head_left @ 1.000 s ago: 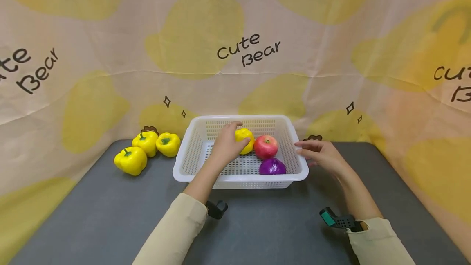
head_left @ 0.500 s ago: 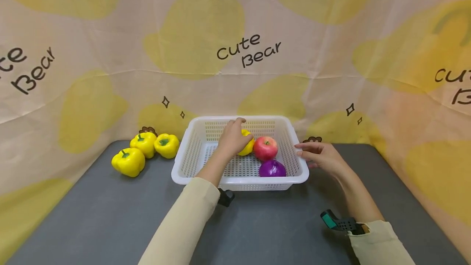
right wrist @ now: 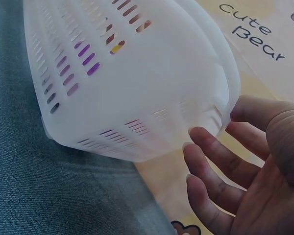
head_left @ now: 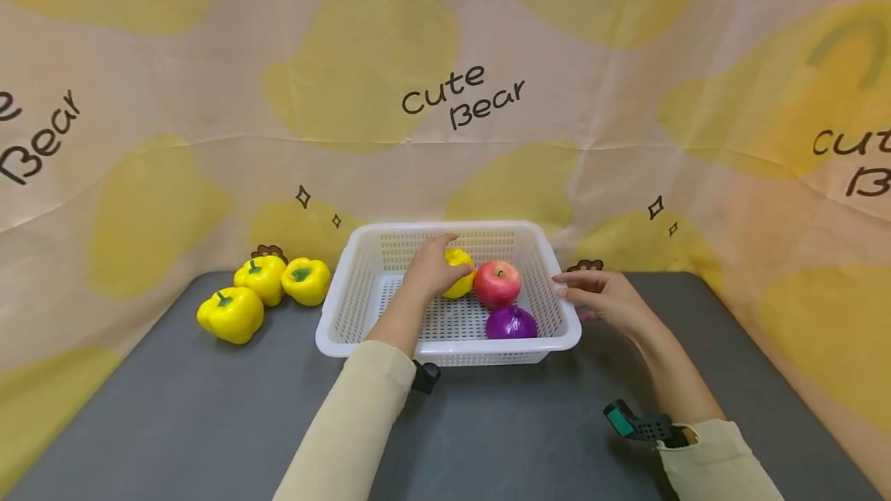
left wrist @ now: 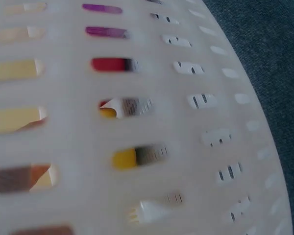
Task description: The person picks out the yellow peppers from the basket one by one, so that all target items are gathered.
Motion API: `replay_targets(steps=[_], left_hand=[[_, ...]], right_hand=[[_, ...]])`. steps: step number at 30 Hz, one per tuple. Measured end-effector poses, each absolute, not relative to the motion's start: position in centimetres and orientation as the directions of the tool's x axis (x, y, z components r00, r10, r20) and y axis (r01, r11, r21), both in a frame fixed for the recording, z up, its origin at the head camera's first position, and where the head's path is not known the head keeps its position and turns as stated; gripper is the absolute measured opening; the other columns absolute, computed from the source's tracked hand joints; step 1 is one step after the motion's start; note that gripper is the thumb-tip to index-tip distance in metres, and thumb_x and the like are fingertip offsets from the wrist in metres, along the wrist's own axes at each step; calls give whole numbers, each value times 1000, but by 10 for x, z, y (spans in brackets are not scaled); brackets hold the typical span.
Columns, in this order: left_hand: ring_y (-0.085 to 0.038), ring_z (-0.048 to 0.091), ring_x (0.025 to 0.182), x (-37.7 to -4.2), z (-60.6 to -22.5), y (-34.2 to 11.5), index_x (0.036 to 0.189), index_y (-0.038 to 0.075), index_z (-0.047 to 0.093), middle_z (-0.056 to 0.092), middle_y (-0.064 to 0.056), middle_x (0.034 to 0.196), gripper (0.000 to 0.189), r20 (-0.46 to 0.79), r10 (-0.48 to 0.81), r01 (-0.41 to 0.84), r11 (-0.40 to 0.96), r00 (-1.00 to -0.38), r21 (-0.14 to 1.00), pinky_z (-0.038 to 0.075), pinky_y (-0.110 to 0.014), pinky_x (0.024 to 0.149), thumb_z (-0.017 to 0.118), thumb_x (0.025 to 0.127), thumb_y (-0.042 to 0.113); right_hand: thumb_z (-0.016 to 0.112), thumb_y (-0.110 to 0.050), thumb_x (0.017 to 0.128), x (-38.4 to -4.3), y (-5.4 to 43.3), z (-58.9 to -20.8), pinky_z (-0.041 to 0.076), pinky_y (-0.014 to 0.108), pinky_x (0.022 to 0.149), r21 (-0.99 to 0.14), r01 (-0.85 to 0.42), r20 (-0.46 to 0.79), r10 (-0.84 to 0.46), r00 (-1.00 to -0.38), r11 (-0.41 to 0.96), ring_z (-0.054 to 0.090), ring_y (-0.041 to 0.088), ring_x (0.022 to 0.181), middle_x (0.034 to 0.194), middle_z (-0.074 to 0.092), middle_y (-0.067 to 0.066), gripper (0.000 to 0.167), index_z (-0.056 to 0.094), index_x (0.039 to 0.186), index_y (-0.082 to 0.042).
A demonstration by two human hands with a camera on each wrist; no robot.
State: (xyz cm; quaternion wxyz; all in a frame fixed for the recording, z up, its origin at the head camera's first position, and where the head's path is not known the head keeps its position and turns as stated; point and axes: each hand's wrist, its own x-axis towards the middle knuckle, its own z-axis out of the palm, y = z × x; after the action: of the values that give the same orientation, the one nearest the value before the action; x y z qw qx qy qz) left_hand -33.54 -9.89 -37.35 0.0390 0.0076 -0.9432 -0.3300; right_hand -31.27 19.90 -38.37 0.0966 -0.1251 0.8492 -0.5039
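Note:
A white plastic basket (head_left: 390, 348) stands on the grey table. Inside it, my left hand (head_left: 429, 267) reaches over a yellow bell pepper (head_left: 455, 284), its thumb across the front and fingers arched behind. A red apple (head_left: 497, 284) sits right of that pepper, and a purple onion (head_left: 511, 323) lies in front of the apple. At the basket's right end, my right hand (head_left: 609, 300) pinches the rim; the right wrist view shows its other fingers (right wrist: 206, 191) loosely bent outside the wall. The left wrist view is filled by the slotted basket wall (left wrist: 78, 147), hiding the left hand.
Left of the basket, three yellow bell peppers (head_left: 231, 315) stand grouped on the table (head_left: 278, 393). A printed cloth (head_left: 390, 60) hangs directly behind the table.
My left hand shifts slightly right over the pepper, then slightly back left. The pepper keeps its place in the basket, and my right hand stays at the rim. The head view turns slightly right.

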Motion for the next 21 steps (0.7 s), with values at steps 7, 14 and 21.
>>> replay_targets(steps=[7,14,21], left_hand=[[-34,49,138,-338,-380,-102,149,15,51,50,-12,154,64,44,61,75,814,-997,576,43,-46,116,73,90,29],[-33,51,135,-339,-382,-102,146,12,54,53,-14,151,59,31,75,79,815,-997,574,42,-45,116,73,91,22],[-33,56,126,-338,-381,-103,140,10,56,58,-14,143,53,38,17,36,809,-999,586,46,-46,112,73,90,19]], right_hand=[[70,-36,95,-313,197,-385,63,39,82,-881,-115,-37,-308,-951,460,70,20,102,132,62,22,53,63,135,-3],[70,-34,95,-312,198,-386,63,38,81,-886,-114,-36,-311,-950,450,70,18,101,131,63,21,51,63,135,-3],[69,-33,95,-313,197,-385,63,40,82,-887,-117,-31,-312,-950,446,70,19,102,133,62,22,51,62,136,-3]])
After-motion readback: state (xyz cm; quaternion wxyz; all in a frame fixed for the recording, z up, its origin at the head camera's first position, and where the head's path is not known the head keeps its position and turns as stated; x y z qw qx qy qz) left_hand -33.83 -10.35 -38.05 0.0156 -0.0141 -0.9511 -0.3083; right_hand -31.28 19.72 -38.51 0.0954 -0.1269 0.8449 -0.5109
